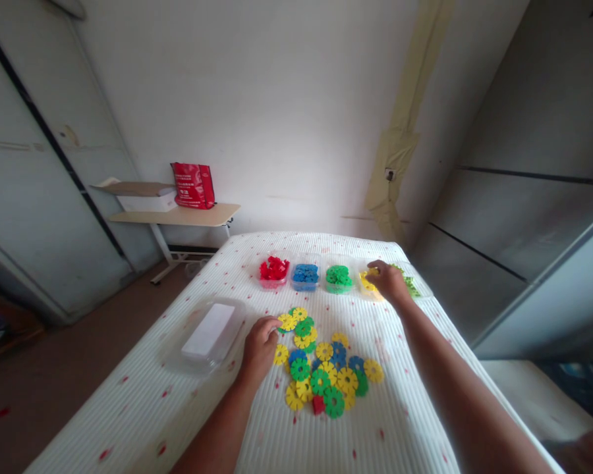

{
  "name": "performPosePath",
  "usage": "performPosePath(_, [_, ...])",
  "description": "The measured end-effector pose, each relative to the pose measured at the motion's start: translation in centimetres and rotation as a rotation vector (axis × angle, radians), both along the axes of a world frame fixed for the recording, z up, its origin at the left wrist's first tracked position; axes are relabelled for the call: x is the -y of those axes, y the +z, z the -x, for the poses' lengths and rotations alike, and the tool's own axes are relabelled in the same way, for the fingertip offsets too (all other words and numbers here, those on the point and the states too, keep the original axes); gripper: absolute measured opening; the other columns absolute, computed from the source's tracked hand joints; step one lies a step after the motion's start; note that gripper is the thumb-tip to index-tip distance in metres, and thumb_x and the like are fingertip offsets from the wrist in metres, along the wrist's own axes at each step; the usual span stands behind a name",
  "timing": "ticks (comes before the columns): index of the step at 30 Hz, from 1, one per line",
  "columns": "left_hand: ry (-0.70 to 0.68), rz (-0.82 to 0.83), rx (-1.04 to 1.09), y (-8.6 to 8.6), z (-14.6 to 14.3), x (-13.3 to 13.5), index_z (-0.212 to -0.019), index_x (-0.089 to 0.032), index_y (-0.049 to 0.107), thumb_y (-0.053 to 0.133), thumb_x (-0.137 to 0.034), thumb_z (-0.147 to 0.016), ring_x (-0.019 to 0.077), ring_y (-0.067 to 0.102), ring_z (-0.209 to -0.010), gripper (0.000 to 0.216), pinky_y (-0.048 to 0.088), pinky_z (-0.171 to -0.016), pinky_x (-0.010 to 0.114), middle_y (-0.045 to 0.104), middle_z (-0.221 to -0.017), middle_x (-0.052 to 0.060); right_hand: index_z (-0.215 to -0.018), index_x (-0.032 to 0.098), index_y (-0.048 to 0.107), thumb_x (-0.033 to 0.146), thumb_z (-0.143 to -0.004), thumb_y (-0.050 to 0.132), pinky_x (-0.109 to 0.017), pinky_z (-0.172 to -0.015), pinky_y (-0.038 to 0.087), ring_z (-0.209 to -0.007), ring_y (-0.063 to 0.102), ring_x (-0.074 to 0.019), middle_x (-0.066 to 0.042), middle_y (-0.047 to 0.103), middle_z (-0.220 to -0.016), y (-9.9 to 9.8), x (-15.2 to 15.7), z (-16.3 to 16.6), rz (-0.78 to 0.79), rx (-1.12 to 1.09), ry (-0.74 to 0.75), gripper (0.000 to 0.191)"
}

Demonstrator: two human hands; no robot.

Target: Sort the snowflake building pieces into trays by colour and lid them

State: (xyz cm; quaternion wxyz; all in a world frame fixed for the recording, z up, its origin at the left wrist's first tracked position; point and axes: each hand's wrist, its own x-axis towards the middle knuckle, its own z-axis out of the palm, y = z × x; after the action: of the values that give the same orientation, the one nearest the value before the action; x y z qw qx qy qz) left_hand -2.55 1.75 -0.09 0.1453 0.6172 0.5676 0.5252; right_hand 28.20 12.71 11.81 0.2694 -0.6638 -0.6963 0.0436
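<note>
My left hand (261,339) is at the left edge of a loose pile of plastic flower discs. Its fingers are curled together, with the tips at the edge of a yellow flower disc (287,322). Green flower discs (334,401), blue ones (339,352) and a small red piece (318,404) lie in the same pile. Farther off, my right hand (389,280) reaches over the clear tub of yellow pieces (369,287). Thumb and forefinger are apart there, yellow showing between them; the other fingers are partly hidden.
Tubs of red pieces (274,269), blue pieces (305,274) and green pieces (338,276) stand in a row; light green pieces (409,283) are at the right end. A clear lid (202,364) with a white label lies left. Behind, a side table (197,216) bears a red bag (194,186).
</note>
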Motion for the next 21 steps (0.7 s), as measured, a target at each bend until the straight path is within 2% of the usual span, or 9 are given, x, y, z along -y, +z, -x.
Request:
performPosePath(3, [0.008,0.008,-0.002,0.0,0.0,0.0,-0.077,-0.02,0.064,0.042,-0.015,-0.068,0.0173,0.06,-0.089,0.024,0.047,-0.087,0.032,0.066,-0.087,0.004,-0.118,0.014,0.055,0.024,-0.072,0.058,-0.034,-0.076,0.045,-0.087,0.061,-0.0233,-0.014,0.065,-0.103,0.6,-0.8,-1.1,-0.033,0.051,-0.099,0.047])
performPosePath(5, [0.003,0.011,-0.002,0.0,0.0,0.0,-0.078,-0.02,0.064,0.042,-0.015,-0.068,0.0174,0.06,-0.09,0.024,0.047,-0.086,0.032,0.066,-0.088,0.004,-0.116,0.014,0.055,0.023,-0.073,0.056,-0.035,-0.076,0.045,-0.088,0.061,-0.0233,-0.014,0.064,-0.104,0.4,-0.3,-1.1,-0.066,0.064,-0.086,0.044])
performPosePath(8, [-0.003,0.017,-0.003,0.0,0.0,0.1,-0.079,-0.019,0.064,0.042,-0.015,-0.069,0.0175,0.061,-0.089,0.024,0.048,-0.085,0.032,0.066,-0.088,0.004,-0.1,0.016,0.063,0.021,-0.074,0.053,-0.03,-0.072,0.046,-0.077,0.062,-0.0185,-0.007,0.067,-0.089,-0.7,2.1,-0.8,-0.016,0.02,0.095,0.028])
performPosePath(11, [-0.008,0.02,-0.011,0.1,0.0,0.1,-0.079,-0.019,0.063,0.042,-0.014,-0.069,0.0176,0.06,-0.089,0.024,0.047,-0.085,0.031,0.065,-0.088,0.004,-0.09,0.018,0.065,0.024,-0.073,0.055,-0.025,-0.063,0.045,-0.064,0.059,-0.0138,-0.002,0.066,-0.078,-2.0,5.6,-1.0,0.171,-0.043,0.345,0.02])
performPosePath(13, [-0.013,0.012,-0.02,0.0,0.0,0.1,-0.078,-0.019,0.063,0.043,-0.014,-0.069,0.0178,0.06,-0.091,0.023,0.047,-0.087,0.032,0.065,-0.089,0.004,-0.093,0.02,0.064,0.026,-0.072,0.057,-0.023,-0.058,0.044,-0.063,0.057,-0.012,-0.002,0.065,-0.083,-2.7,8.1,-1.4,0.34,-0.072,0.479,0.023])
performPosePath(15, [-0.015,0.003,-0.028,-0.1,0.0,0.1,-0.077,-0.019,0.063,0.043,-0.014,-0.069,0.0178,0.06,-0.091,0.022,0.047,-0.088,0.032,0.065,-0.089,0.004,-0.1,0.022,0.061,0.026,-0.068,0.062,-0.021,-0.057,0.044,-0.064,0.056,-0.0108,-0.002,0.064,-0.094,-3.5,10.4,-1.8,0.439,-0.059,0.55,0.032])
performPosePath(17, [-0.018,-0.001,-0.036,-0.2,-0.1,0.1,-0.077,-0.02,0.063,0.042,-0.013,-0.069,0.0177,0.06,-0.091,0.023,0.046,-0.089,0.033,0.065,-0.089,0.004,-0.104,0.023,0.059,0.024,-0.063,0.065,-0.021,-0.059,0.043,-0.067,0.056,-0.0108,-0.002,0.061,-0.099,-4.2,12.3,-2.0,0.458,0.014,0.568,0.041])
performPosePath(19, [-0.017,0.004,-0.042,-0.2,-0.1,0.0,-0.077,-0.019,0.063,0.042,-0.013,-0.069,0.0178,0.06,-0.091,0.023,0.047,-0.088,0.034,0.065,-0.089,0.004,-0.099,0.022,0.058,0.023,-0.063,0.064,-0.022,-0.06,0.042,-0.07,0.056,-0.0114,-0.002,0.058,-0.098,-4.9,13.7,-1.9,0.416,0.105,0.567,0.037])
performPosePath(21, [-0.017,0.014,-0.05,-0.2,-0.1,0.1,-0.077,-0.019,0.063,0.042,-0.013,-0.069,0.018,0.06,-0.092,0.023,0.047,-0.088,0.034,0.065,-0.089,0.004,-0.091,0.021,0.056,0.023,-0.065,0.061,-0.022,-0.06,0.04,-0.07,0.055,-0.0114,-0.002,0.056,-0.095,-5.4,14.3,-1.6,0.362,0.166,0.559,0.026])
